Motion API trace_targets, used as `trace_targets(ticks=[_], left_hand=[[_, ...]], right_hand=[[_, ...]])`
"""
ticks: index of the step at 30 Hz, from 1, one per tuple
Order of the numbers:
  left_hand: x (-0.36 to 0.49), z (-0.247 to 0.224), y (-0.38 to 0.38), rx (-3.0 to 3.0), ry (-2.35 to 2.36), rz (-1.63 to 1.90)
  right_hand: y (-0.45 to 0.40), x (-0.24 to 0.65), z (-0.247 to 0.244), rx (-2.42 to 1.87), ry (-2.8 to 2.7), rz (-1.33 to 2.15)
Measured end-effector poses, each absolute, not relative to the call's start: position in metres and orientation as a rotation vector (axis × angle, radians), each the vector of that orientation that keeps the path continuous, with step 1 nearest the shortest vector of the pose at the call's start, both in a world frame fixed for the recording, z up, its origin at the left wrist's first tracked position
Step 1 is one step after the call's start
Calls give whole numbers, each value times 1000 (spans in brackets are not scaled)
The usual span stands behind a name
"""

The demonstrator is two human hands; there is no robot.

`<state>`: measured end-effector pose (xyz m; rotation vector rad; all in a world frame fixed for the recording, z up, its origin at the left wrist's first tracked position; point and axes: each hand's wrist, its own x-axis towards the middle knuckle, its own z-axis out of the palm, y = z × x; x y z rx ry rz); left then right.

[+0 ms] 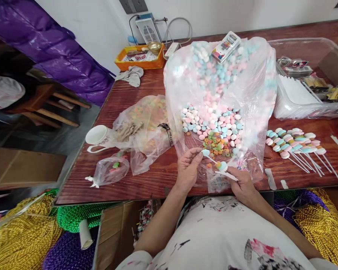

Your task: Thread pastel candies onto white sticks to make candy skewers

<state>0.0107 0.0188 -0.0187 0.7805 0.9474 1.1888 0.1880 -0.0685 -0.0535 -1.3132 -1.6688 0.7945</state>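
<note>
My left hand [188, 167] pinches a pale blue oval candy [205, 152], marshmallow-like, at one end of a thin white stick [212, 159]. Toward my right hand [242, 182], an orange gummy ring and a blue-and-white candy [222, 166] sit close together. Closed fingers of that hand hold a thicker white stick [227, 175]; whether they also grip the candy is unclear. Just beyond both hands lie loose gummy rings [216, 145] and a heap of pink, blue and white candies [225, 123], spilling from a large clear bag [250, 86].
Candy skewers [295, 142] lie at right, before a clear plastic bin [304, 110] with white sticks. At left are a white mug [97, 135], a bag of gummy rings [149, 112] and a small knotted bag [111, 170]. An orange tray [141, 64] stands behind.
</note>
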Motion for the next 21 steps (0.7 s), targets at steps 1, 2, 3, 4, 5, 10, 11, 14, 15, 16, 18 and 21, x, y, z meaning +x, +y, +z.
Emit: trace_targets(ticks=[1,2,3,4,5,10,11,14,15,16,18,21], left_hand=[[12,-19,17,777,940,1212],[12,-19,16,774,936,1234],[12,-20,14,774,932,1251],[11,-21,13,776,926,1259],[10,-22,12,780,920,1258],[5,-32,9,844,904,1249],[4,-34,9,889,909,1271],[0,-40,12,1165,937,1394],[-1,-41,13,1291,938,1440],[-2,-41,13,1415,930,1482],[-3,-41,12,1603,890,1536],[-4,-39,7,1737,849,1557]], right_hand=[[-68,187,-52,-1316,-1684,781],[-68,186,-51,-1320,-1693,766],[-67,186,-51,-1326,-1696,755],[-67,185,-51,-1332,-1696,748],[-67,184,-52,-1340,-1697,747],[-71,178,-54,-1383,-1715,820],[-72,177,-54,-1387,-1706,844],[-75,176,-53,-1373,-1656,914],[-76,175,-53,-1360,-1632,934],[-77,173,-53,-1343,-1603,947],[-79,170,-53,-1316,-1533,968],[-81,162,-51,-1288,-1430,1022]])
